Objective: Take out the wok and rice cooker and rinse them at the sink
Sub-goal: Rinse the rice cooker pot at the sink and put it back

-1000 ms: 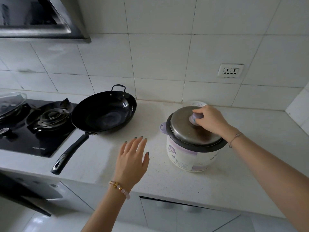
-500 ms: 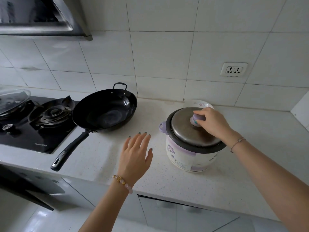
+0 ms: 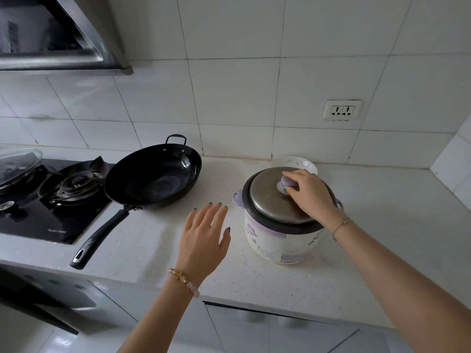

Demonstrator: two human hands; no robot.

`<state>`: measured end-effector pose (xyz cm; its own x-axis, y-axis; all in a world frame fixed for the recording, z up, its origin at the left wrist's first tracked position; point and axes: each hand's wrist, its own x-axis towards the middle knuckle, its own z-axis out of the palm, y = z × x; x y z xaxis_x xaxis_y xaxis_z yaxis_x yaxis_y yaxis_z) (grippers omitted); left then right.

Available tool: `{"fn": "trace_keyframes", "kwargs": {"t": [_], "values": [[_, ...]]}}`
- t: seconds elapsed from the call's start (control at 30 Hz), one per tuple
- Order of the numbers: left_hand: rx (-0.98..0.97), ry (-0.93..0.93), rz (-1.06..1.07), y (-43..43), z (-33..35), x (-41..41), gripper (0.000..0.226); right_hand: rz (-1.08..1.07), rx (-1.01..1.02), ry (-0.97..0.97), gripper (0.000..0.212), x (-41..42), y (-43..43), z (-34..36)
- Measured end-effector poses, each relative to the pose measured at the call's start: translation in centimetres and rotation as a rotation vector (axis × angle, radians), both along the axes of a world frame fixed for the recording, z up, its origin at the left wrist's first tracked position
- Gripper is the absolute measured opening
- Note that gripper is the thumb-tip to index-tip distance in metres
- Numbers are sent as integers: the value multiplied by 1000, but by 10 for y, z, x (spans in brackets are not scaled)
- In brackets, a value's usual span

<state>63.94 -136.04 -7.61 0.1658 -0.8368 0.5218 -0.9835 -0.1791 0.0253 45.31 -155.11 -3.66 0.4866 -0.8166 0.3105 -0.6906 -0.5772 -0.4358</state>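
Observation:
A black wok (image 3: 153, 177) with a long black handle sits on the white counter (image 3: 382, 238), beside the stove. To its right stands a white and purple rice cooker (image 3: 275, 238) with a metal lid (image 3: 270, 200) on top. My right hand (image 3: 311, 192) grips the lid's purple knob (image 3: 285, 184). My left hand (image 3: 204, 238) hovers over the counter between wok and cooker, fingers straight and spread, holding nothing.
A black gas stove (image 3: 51, 200) lies at the left with a glass lid (image 3: 17, 164) on its far burner. A range hood (image 3: 56, 42) hangs above it. A white bowl (image 3: 298, 163) stands behind the cooker. A wall socket (image 3: 341, 110) is on the tiles.
My left hand has drifted slightly forward toward the cooker. My right hand stays on the lid knob; the view shifted a little.

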Motion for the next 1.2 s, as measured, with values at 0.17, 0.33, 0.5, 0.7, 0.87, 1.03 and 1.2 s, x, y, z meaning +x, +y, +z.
{"fn": "trace_keyframes", "kwargs": {"t": [0.17,0.33,0.5,0.7,0.87,1.03,1.2], "values": [[-8,-16,6,-3,4,-2,44,15,9,-47,48,-4,3,2],[-5,-15,0,-6,4,-2,44,21,-6,-157,46,-16,3,3],[-24,-3,5,-12,8,0,48,-33,29,-287,42,-39,-5,8],[-14,9,-3,-29,9,8,44,-183,103,-339,40,-70,-22,2],[67,79,13,-47,2,15,47,-296,247,-346,40,-90,-33,-21],[127,600,62,-65,0,13,43,-387,512,-441,39,-94,-40,-37],[69,1605,43,-90,2,17,33,-462,979,-759,20,-87,-43,-40]]}}
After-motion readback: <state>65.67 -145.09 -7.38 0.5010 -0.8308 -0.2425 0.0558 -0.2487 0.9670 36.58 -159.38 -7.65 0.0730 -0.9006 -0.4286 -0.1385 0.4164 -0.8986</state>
